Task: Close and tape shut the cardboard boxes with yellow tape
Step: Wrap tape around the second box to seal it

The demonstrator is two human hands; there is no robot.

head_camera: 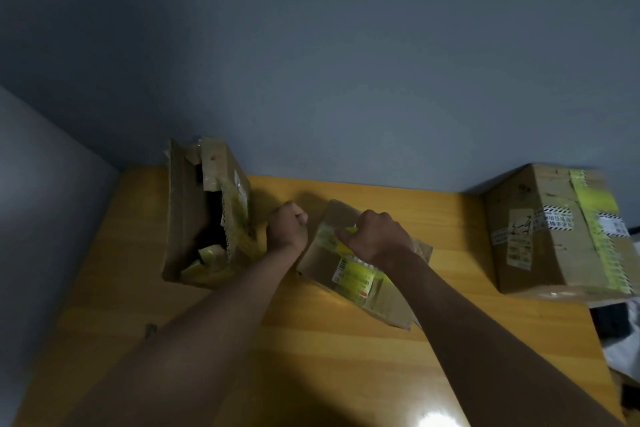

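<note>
Hands (375, 236) on small box (363, 267), wooden table (311, 340)

Just left of my left hand (287, 225) an open box (204, 211) stands tall, blocking passage that way. Between my hands only a narrow gap shows. A small box (363, 274) lies under my right hand (377, 236). Well right of that hand I see bare tabletop (457, 253), then a taped box (554, 232) as the next barrier. Toward me from both hands the tabletop lies open. Beyond them, the wall (346, 80) closes off the far edge.
</note>
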